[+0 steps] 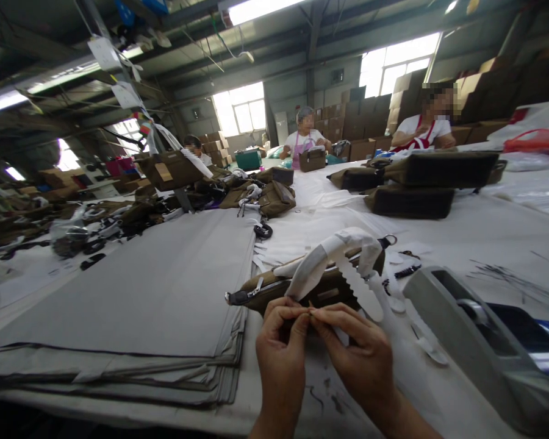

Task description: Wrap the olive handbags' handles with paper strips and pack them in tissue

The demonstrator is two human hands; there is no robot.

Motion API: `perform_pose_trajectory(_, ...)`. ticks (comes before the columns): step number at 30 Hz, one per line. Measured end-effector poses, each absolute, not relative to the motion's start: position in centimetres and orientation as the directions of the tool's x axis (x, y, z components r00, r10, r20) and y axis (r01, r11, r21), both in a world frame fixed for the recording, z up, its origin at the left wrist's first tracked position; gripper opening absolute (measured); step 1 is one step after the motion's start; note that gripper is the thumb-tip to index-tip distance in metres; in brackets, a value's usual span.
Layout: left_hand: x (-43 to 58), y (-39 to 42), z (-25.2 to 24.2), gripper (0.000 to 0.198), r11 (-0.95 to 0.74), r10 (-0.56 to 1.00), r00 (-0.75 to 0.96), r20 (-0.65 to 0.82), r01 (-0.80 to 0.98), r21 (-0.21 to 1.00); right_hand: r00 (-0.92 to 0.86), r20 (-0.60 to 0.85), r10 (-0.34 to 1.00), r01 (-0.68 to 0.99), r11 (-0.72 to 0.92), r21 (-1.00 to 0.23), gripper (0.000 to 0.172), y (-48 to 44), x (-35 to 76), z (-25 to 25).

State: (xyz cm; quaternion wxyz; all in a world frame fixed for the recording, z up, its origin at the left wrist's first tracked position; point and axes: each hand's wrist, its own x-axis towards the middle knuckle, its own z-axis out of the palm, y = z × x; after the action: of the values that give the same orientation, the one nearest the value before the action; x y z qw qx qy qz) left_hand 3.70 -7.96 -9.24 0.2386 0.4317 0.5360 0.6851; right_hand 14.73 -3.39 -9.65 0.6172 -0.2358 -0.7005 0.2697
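Note:
An olive-brown zippered bag (269,285) with dark end tabs and a metal ring lies on the table in front of me. White wrapping (307,272) covers its arched handle, and a wavy-edged white strip (357,285) hangs from it. My left hand (281,338) is closed in a pinch at the bag's near side. Beside it, my right hand (359,347) pinches too, its fingertips meeting the left ones. Whatever small piece sits between the fingertips is too small to make out.
A stack of grey sheets (165,286) fills the left of the table. At the right stands a grey tape dispenser (466,341). More dark bags (412,201) lie farther back, with co-workers (305,137) behind the table. Thin dark ties (507,274) lie at the right.

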Motion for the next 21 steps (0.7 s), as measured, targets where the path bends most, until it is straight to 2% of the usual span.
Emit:
perform_pose_trajectory(4,3.0,-8.3,-9.3,0.008,-0.303,0.820,-0.470,0.326,0.126,0.945,-0.171,0.707,0.686,-0.005,0.717,-0.697,0.019,-3.1,15.1,-9.8)
perform_pose_trajectory(7,1.7,-9.7,-10.0,0.012,-0.290,0.840,-0.439,0.319,0.133,0.948,-0.136,0.664,0.735,0.128,0.677,-0.724,0.025,-3.0,16.6,-10.7)
perform_pose_trajectory(10,-0.7,-10.7,-11.4,0.011,-0.323,0.710,-0.638,0.298,0.081,0.943,-0.084,0.571,0.816,0.251,0.572,-0.781,0.018,-3.1,18.2,-12.5)
perform_pose_trajectory(12,-2.6,-10.2,-12.3,0.013,-0.335,0.627,-0.746,0.225,0.003,0.942,-0.135,0.473,0.871,0.286,0.491,-0.823,0.024,-3.0,18.9,-14.1)
perform_pose_trajectory(15,-4.7,-7.9,-13.1,0.022,-0.289,0.685,-0.714,0.143,-0.086,0.954,-0.134,0.322,0.937,0.334,0.349,-0.876,0.038,-2.9,19.1,-16.4)
perform_pose_trajectory(17,-5.3,-6.2,-13.2,0.031,-0.248,0.765,-0.631,0.124,-0.112,0.962,-0.048,0.245,0.968,0.309,0.247,-0.918,0.047,-2.6,19.0,-17.3)
perform_pose_trajectory(19,-5.4,-5.1,-13.2,0.038,-0.206,0.824,-0.558,0.099,-0.133,0.969,0.036,0.187,0.982,0.213,0.175,-0.961,0.055,-2.1,19.1,-17.7)
perform_pose_trajectory(21,-5.2,-4.7,-13.4,0.048,-0.160,0.851,-0.521,0.062,-0.145,0.976,0.083,0.189,0.979,0.111,0.179,-0.978,0.061,-1.1,19.4,-17.7)
